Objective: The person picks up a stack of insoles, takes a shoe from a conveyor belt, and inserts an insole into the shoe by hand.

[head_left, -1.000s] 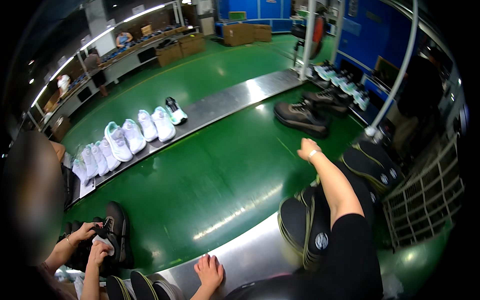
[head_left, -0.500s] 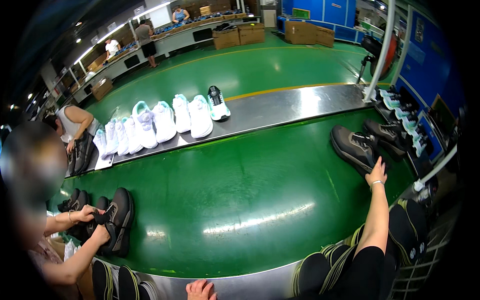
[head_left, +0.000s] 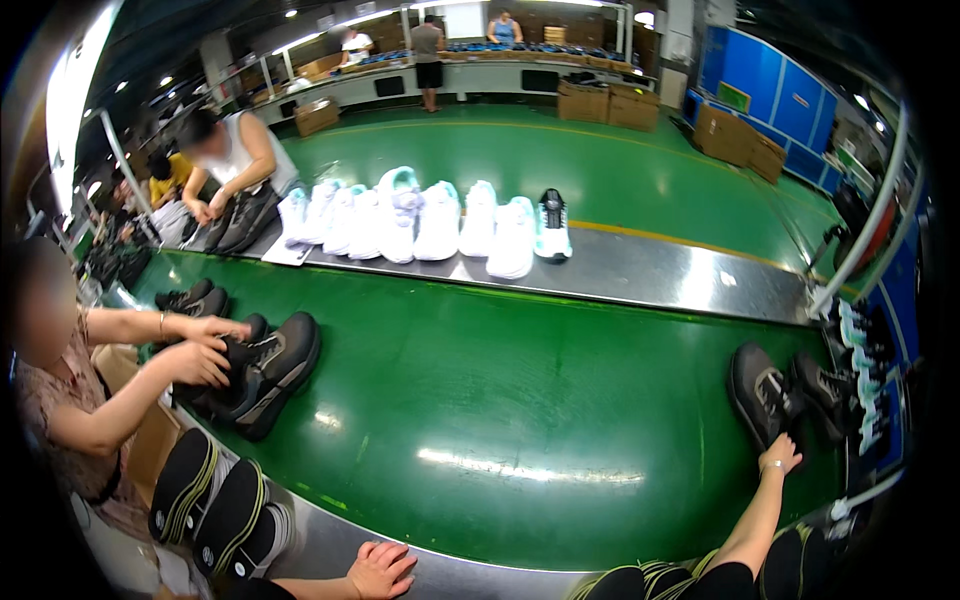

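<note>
Head view, right: one shoe, dark brown, laced, sole down at the right end of the belt. Toe points away from the person and slightly left; long axis runs near to far, with a slight slant. Second shoe: similar, just right of the first, roughly parallel.

Right hand: fingers at the shoe's heel end; how far they close round it is not determinable. Left hand: on the near ledge, fingers slightly spread, holding nothing.

Belt: glossy green, with a bright streak of reflected light. On its left part, a co-worker's hands at a dark shoe.

Near ledge: bare metal, bearing black stacks with yellow-green edges.

Far ledge: metal; a row of white shoes, a black-and-mint shoe at the row's right.

Room: green floor, yellow line, cartons, blue cabinets, long bench with people beside it.
</note>
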Motion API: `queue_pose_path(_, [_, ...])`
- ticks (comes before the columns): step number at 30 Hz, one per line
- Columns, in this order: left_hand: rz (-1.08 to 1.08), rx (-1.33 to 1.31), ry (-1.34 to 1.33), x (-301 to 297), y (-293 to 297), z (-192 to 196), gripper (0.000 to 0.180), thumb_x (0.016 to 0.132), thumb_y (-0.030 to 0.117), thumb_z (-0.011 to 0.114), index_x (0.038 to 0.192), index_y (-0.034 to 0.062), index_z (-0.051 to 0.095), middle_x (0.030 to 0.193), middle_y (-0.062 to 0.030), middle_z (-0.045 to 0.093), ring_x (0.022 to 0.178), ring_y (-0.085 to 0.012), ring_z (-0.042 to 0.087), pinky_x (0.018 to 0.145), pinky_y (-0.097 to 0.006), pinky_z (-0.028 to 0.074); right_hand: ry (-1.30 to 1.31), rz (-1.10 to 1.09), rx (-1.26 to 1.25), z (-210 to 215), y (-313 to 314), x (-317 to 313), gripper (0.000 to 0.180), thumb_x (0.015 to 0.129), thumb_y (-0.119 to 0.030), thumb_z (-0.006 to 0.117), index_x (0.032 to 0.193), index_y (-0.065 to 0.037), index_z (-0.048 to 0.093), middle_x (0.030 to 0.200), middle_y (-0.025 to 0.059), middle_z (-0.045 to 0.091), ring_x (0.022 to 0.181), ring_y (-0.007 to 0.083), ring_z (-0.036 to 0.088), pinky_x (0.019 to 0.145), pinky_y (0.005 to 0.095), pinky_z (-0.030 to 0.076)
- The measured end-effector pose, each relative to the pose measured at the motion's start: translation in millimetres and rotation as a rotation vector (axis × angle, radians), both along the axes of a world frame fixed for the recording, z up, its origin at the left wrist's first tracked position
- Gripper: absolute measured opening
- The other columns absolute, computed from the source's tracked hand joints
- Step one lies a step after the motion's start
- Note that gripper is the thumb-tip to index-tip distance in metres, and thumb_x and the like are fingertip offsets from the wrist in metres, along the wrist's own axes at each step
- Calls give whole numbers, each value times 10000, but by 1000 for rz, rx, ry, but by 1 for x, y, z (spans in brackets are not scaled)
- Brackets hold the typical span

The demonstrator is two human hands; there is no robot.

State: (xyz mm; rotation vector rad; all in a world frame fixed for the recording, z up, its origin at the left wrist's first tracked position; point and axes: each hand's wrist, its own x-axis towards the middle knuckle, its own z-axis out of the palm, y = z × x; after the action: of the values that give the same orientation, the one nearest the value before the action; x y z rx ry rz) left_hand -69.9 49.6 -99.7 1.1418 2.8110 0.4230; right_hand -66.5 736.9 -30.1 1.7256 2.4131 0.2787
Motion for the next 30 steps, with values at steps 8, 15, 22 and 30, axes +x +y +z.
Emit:
queue_pose_path(8, [-44,80,80,5,0,15,403,701,339,576,1039,126,527,1104,-70,472,1022,-212,427,821,-383,295,-19,321,-289,-13,-89,-13,338,652,-176,573,923,25,598,999,223,564,959,337,539,825,374,437])
queue_pose_path(15, [-19,21,81,-3,-4,5,415,727,342,551,1079,124,517,1143,-93,460,1044,-235,421,848,-415,291,507,480,-907,59,-244,-50,405,606,-305,665,703,76,568,580,107,545,509,205,518,482,333,415])
queue_pose_path(22, [488,946,-662,-18,24,13,586,732,257,614,1215,53,353,1197,-160,388,1148,-278,342,948,-442,272,11,921,-967,83,-432,-39,424,631,-322,600,758,83,601,773,233,600,743,314,601,680,363,468])
queue_pose_path(30, [136,829,-250,16,34,86,763,620,277,657,1253,60,290,1248,-168,308,1161,-343,278,978,-431,219,-247,1056,-981,78,-546,52,325,755,-272,465,925,-27,593,925,188,597,862,317,576,762,388,447])
